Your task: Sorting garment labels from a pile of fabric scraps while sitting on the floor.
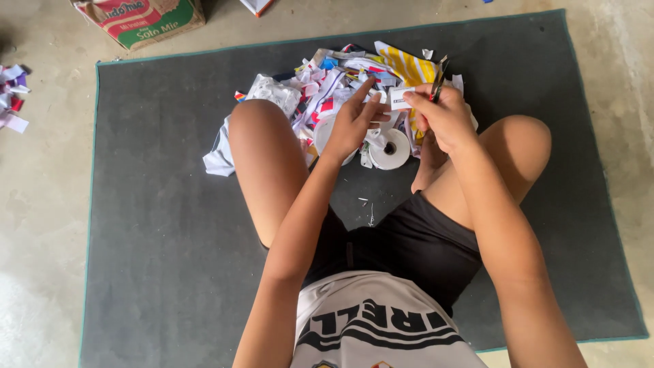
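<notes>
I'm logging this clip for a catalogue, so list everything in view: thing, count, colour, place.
small label: one, white, pinched in the right hand's fingertips
scissors: one pair, dark, also in the right hand
scrap pile: one heap, white with red, blue and yellow pieces, on the mat ahead of the knees
tape rolls: two as far as shows, white, at the pile's near edge
mat: one, dark grey with teal edging, on the concrete floor
cardboard box: one, red, green and brown, top left, off the mat
loose scraps: a few, white, purple and red, far left on the floor
left hand: fingers spread, reaching toward the label
right hand: closed on label and scissors
</notes>
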